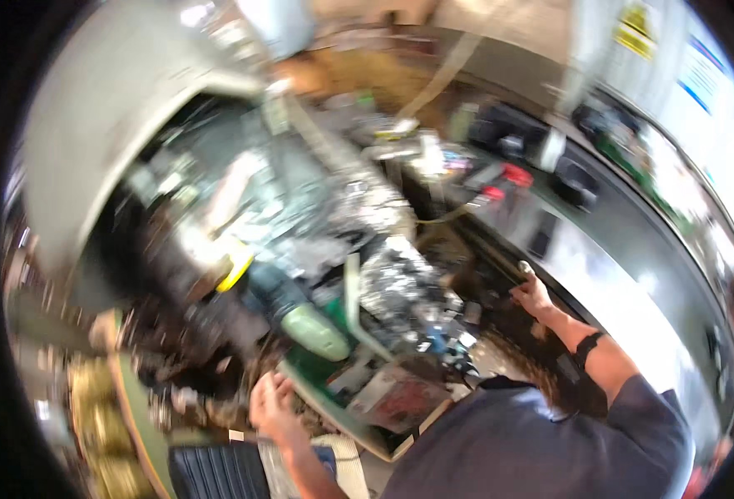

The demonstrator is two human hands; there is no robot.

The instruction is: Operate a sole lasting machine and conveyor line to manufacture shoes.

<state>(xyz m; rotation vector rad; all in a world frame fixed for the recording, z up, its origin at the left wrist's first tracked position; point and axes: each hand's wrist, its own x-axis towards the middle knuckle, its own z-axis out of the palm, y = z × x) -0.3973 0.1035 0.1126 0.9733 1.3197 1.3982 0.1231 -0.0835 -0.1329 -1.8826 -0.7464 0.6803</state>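
Note:
The whole view is smeared by motion. My left hand (273, 405) hangs in the air beside the pale rim of a green box (333, 405). Its fingers look partly bent, but blur hides whether they hold anything. On the right, my right hand (533, 295) is closed near the edge of a grey workbench (587, 258). A small object with a pale rounded tip (526, 268) sticks up from its fingers; its kind is unclear. A torch-like tool (292, 312) with a yellow ring and pale green end lies ahead, between my hands.
A large grey hood (126, 125) arches over shiny clutter at the left. Crumpled silvery material (400, 274) lies in the middle. On the bench are a dark flat rectangle (543, 233) and red-ended items (512, 176). A black ribbed seat (217, 471) stands at lower left.

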